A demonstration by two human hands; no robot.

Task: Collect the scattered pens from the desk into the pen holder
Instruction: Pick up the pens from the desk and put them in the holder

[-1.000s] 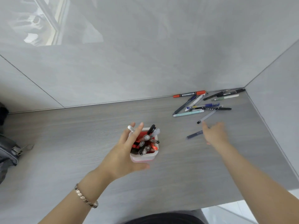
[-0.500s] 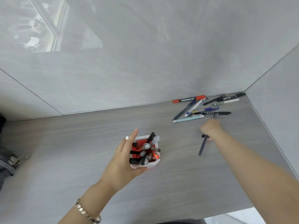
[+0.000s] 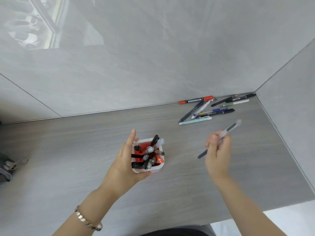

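Observation:
A square pen holder (image 3: 156, 169), white outside and red inside, stands mid-desk with several pens and markers in it. My left hand (image 3: 124, 166) wraps its left side, thumb under the front, fingers raised. My right hand (image 3: 217, 156) hovers right of the holder, shut on two pens: a clear-barrelled pen (image 3: 230, 129) pointing up-right and a dark blue pen (image 3: 202, 154) sticking out down-left. Both are blurred. Several scattered pens (image 3: 211, 111) lie in the far right corner, among them an orange-capped marker (image 3: 196, 100) and a pale blue pen (image 3: 196, 120).
The grey wood-grain desk (image 3: 68, 150) is bounded by glossy grey walls behind and on the right. A dark bag with a zipper pull (image 3: 10, 165) sits at the left edge. The desk's front edge runs at the lower right, over a white floor.
My right hand lifted pens off the desk near the pile and drew back toward the holder, now raised and turned. My left hand stays on the holder.

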